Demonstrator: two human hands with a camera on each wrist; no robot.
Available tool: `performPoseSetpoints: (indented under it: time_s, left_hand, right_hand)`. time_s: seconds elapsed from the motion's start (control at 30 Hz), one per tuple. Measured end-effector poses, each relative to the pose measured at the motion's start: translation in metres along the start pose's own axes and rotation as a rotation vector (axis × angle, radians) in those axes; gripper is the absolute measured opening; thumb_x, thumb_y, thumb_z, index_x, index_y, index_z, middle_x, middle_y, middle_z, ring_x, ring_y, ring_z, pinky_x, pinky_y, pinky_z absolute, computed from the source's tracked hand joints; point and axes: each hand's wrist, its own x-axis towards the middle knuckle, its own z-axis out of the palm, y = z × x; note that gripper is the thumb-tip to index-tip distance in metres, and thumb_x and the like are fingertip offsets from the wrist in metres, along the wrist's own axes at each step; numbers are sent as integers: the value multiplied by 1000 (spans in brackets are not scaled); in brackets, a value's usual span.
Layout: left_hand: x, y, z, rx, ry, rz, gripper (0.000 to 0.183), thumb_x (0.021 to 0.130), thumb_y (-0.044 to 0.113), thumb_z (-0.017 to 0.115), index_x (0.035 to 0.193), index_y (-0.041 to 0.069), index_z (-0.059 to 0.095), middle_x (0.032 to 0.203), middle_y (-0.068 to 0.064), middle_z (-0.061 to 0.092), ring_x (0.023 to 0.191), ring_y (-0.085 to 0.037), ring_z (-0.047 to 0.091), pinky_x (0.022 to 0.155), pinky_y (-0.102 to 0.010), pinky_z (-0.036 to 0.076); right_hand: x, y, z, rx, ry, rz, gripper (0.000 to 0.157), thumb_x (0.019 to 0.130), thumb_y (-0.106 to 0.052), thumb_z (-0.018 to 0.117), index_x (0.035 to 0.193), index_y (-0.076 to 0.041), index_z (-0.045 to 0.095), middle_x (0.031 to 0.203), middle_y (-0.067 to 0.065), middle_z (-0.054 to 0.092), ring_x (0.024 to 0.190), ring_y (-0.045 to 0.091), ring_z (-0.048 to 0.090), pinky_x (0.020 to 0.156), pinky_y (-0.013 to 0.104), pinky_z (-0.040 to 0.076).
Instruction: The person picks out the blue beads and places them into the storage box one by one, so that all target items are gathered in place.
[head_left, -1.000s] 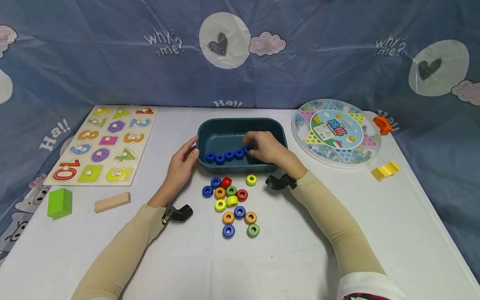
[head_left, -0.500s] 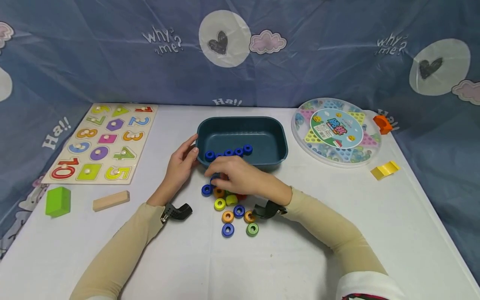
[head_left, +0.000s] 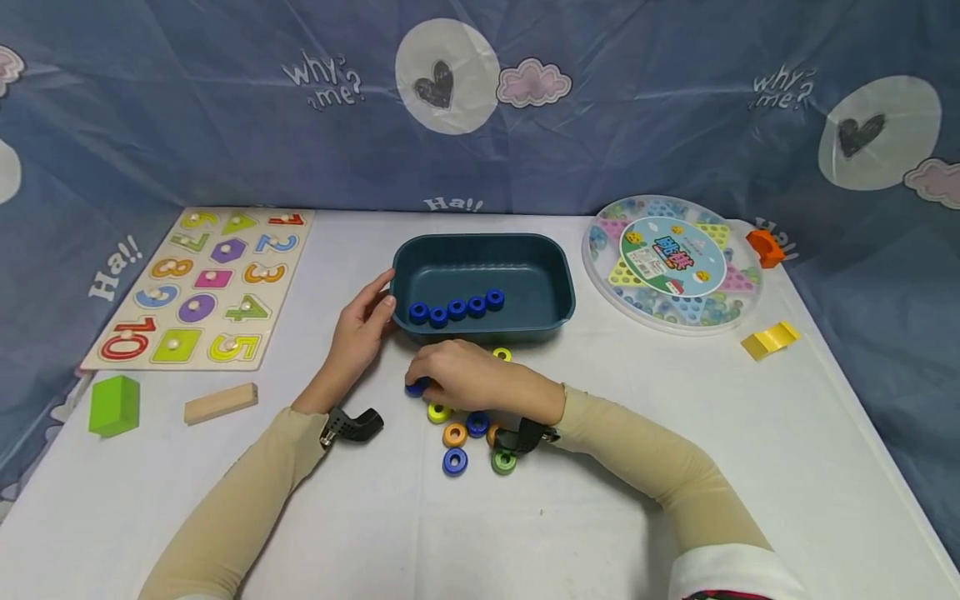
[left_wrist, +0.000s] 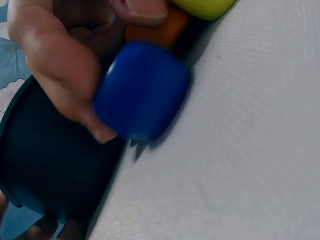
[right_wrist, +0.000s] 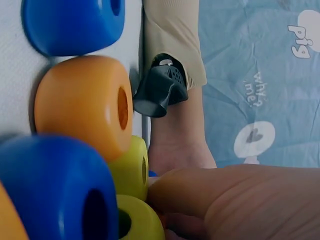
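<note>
A dark teal tray (head_left: pixel 551 287) holds a row of several blue rings (head_left: pixel 456 309). My left hand (head_left: pixel 365 327) rests against the tray's left end, fingers relaxed, thumb near the rim. In front of the tray my right hand (head_left: pixel 422 383) pinches a blue ring (head_left: pixel 414 389) low over the table, amid loose rings. The left wrist view shows that blue ring (left_wrist: pixel 142 90) held between fingertips (left_wrist: pixel 97 131) beside the tray wall (left_wrist: pixel 45 170). The right wrist view shows a blue ring (right_wrist: pixel 55 190), an orange ring (right_wrist: pixel 82 105) and a yellow ring (right_wrist: pixel 132 167) close up.
Loose rings lie near my right hand: yellow (head_left: pixel 438 412), orange (head_left: pixel 453 434), blue (head_left: pixel 455 461), green (head_left: pixel 502 461). A number puzzle board (head_left: pixel 202 287), green block (head_left: pixel 114 405) and wooden block (head_left: pixel 221 402) sit left. A round marble game box (head_left: pixel 671 262) and yellow piece (head_left: pixel 770 340) sit right.
My right hand left the tray, came back to the loose rings in front of it and took hold of a blue ring. The left hand stayed on the tray.
</note>
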Motion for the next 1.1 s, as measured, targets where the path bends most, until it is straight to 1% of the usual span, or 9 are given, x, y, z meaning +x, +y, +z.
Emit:
performPoseSetpoints:
  time_s: [0.03,0.17,0.23,0.47,0.6,0.73,0.8,0.93,1.1]
  left_hand:
    - [1,-3,0,-2,2,-6,47,104,18,45,150,11,38,145,-21,47,125,-35,52,94,-27,55]
    - [7,-20,-1,-13,11,0,47,104,23,47,150,20,40,144,-17,49,125,-31,53,91,-20,55]
    - [8,-24,-1,-14,14,10,47,103,25,47,149,22,40,144,-16,49,124,-30,53,89,-16,54]
    - [7,-25,0,3,12,23,47,104,27,46,150,21,39,146,-15,48,127,-31,52,89,-12,52]
    - [8,-25,0,-6,10,28,47,104,25,47,150,20,40,145,-17,48,127,-32,52,88,-9,51]
    - [7,-25,-1,-9,12,31,47,104,25,47,150,18,40,145,-19,48,127,-33,52,86,-8,51]
    - [7,-25,-1,-6,14,30,47,104,26,46,150,19,39,144,-19,48,127,-33,52,86,-9,52]
    - [8,-26,0,14,22,28,47,104,28,46,150,20,39,145,-18,48,125,-33,53,87,-13,54]
    - [8,-26,0,39,26,13,47,104,29,45,150,23,39,145,-16,48,123,-30,54,90,-18,55]
  right_hand:
    - [0,0,0,-1,1,3,19,88,-14,70,107,-14,73,105,-2,70,90,8,64,81,22,54]
    - [-1,1,0,-18,8,19,16,88,-21,72,103,-18,74,98,-5,70,79,5,59,71,21,51]
    - [-1,1,0,-27,14,22,15,88,-23,73,102,-19,74,96,-6,70,76,5,57,68,21,50]
    - [-3,2,0,-17,40,8,14,88,-23,72,101,-19,74,96,-7,70,75,4,58,68,20,51]
    - [-5,3,-5,23,68,-24,14,89,-21,70,103,-18,74,94,-6,69,74,3,55,67,15,47]
    - [-12,6,-23,103,118,-79,16,90,-18,68,105,-14,73,95,-2,68,74,6,55,66,13,46]
    - [-18,9,-36,131,170,-93,16,90,-16,67,105,-12,73,94,0,68,73,8,56,65,14,47]
    - [-30,22,-59,148,287,-67,17,88,-15,69,105,-10,73,97,4,69,74,8,59,66,17,51]
    - [-43,47,-70,173,375,-13,18,87,-13,72,104,-8,74,98,5,70,80,10,65,71,20,57]
